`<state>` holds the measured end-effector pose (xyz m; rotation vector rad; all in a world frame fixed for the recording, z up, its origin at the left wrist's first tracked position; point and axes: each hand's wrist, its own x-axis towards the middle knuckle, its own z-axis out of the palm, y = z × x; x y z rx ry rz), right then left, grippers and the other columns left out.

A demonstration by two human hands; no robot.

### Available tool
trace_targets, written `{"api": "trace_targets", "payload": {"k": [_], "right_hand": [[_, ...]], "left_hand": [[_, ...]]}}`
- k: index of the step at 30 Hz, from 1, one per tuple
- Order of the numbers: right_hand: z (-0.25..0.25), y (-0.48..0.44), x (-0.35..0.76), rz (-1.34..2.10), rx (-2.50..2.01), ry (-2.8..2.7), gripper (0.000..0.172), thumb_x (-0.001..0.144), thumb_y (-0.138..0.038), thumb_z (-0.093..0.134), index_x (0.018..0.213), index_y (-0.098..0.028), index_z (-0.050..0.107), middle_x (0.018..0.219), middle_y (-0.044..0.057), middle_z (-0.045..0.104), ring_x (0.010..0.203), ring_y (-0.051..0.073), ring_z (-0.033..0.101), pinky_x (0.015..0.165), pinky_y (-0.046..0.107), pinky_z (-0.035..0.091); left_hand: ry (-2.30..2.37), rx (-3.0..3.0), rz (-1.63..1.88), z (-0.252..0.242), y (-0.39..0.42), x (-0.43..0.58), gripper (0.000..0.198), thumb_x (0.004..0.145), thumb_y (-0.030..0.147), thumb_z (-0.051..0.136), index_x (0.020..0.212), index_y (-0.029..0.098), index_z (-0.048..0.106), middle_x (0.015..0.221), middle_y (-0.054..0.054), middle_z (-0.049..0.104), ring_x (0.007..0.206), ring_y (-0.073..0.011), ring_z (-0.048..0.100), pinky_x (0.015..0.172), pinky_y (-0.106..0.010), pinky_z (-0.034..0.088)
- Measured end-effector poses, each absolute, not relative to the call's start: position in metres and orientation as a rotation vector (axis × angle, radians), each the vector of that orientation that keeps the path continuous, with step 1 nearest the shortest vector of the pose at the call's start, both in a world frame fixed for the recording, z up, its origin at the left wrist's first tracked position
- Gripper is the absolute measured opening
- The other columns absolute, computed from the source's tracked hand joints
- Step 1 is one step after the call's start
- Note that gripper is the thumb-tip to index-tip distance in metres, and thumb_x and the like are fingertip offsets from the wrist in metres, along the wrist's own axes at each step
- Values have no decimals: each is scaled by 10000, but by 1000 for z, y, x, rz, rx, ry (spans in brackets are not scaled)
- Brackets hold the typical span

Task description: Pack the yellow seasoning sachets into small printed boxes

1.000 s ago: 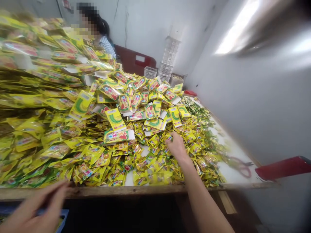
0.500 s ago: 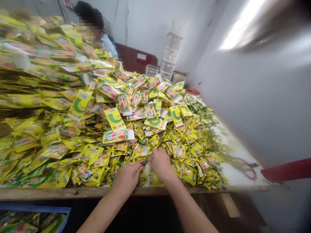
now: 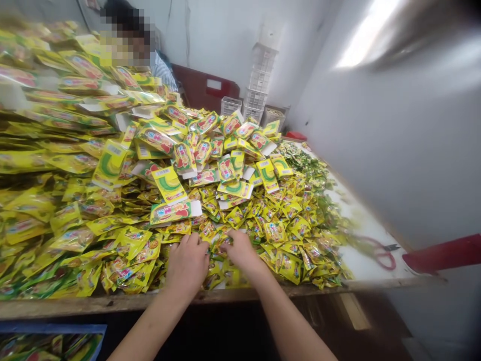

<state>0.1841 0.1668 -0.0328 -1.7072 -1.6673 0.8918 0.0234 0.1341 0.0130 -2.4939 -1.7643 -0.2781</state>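
Observation:
A heap of small yellow candy packets (image 3: 276, 233) lies on the white tabletop, with my two hands close together at its front. My left hand (image 3: 188, 263) is palm down, its fingers curled over packets and partly hidden. To its right, my right hand (image 3: 240, 253) bends its thumb and fingers round a small yellow packet, mostly covered by the fingers. Just beyond my left hand lies a yellow-green printed carton (image 3: 175, 213) with a white open flap. More such cartons (image 3: 169, 184) are spread over the heap.
Larger yellow pouches (image 3: 75, 238) pile high on the left. Red-handled scissors (image 3: 383, 253) and a red cylindrical object (image 3: 443, 254) are at right. A blue crate (image 3: 56, 328) with packets stands below the table edge. A co-worker (image 3: 163, 70) sits behind the pile; white crates (image 3: 257, 80) are stacked beyond.
My left hand has moved left and slightly forward, its fingers now over the packets near the carton. My right hand has shifted slightly left. The view has turned a little.

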Motion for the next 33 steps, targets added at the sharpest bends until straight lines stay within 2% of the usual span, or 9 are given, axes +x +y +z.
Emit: {"api": "trace_targets", "payload": {"k": [4,9,13,15,18,21,25,28,33], "right_hand": [[-34,168,181,864,-1669,-1816,227,704,-168,739,928,-188,704,1076,104,642,1044,284,587,882,369,442],[-28,167,188,974,-1552,-1921,386,615,-213,819,977,-225,689,974,30,655,912,231,614,816,322,458],[-19,161,195,1129,-1419,-1608,269,708,-253,747,936,-177,626,881,14,647,827,193,613,741,288,480],[-12,155,198,1360,-1216,-1302,273,738,-311,730,932,-170,599,838,12,649,759,180,616,692,285,491],[-4,145,197,1566,-966,-1045,323,740,-340,747,958,-163,588,850,23,658,720,156,614,655,262,498],[-4,136,193,1536,-983,-986,345,773,-357,731,1021,-181,569,862,9,642,667,122,592,572,212,479],[-11,128,187,1502,-1149,-1031,359,829,-464,644,1052,-208,528,782,-27,597,462,82,493,403,192,412],[-13,123,184,1375,-1230,-1091,340,824,-459,643,1017,-201,535,827,-13,607,425,65,466,374,190,406],[-11,114,191,1371,-1258,-1015,343,845,-491,609,986,-186,538,793,-3,604,428,93,514,378,219,459]], "left_hand": [[-1833,-2448,-238,10,130,14,217,852,172,506,861,211,719,920,-105,622,940,-304,563,729,-410,371],[-1927,-2525,-451,-5,130,6,251,872,169,500,975,221,723,937,-94,640,962,-291,591,751,-409,421],[-1964,-2573,-1195,-12,135,2,284,916,241,468,1069,209,705,1052,-95,677,1030,-259,615,890,-405,468],[-2123,-2582,-1621,-9,136,7,293,880,327,556,1116,210,685,1096,-84,699,1037,-253,642,931,-396,486],[-2409,-2578,-2192,-2,137,23,431,730,362,738,1114,186,653,1008,-69,735,956,-249,688,863,-367,542],[-2471,-2511,-2477,0,134,36,318,712,334,763,958,175,640,845,-31,732,835,-210,696,767,-313,560],[-2486,-2678,-2398,-8,126,41,211,812,350,666,939,193,605,819,-22,741,733,-194,687,657,-296,559],[-2276,-2812,-2233,-15,119,43,204,862,299,594,1042,205,611,943,-42,754,866,-215,699,764,-316,550],[-1963,-2908,-1618,-2,127,21,220,913,282,529,1067,235,678,1023,-45,736,932,-214,676,847,-332,516]]}}
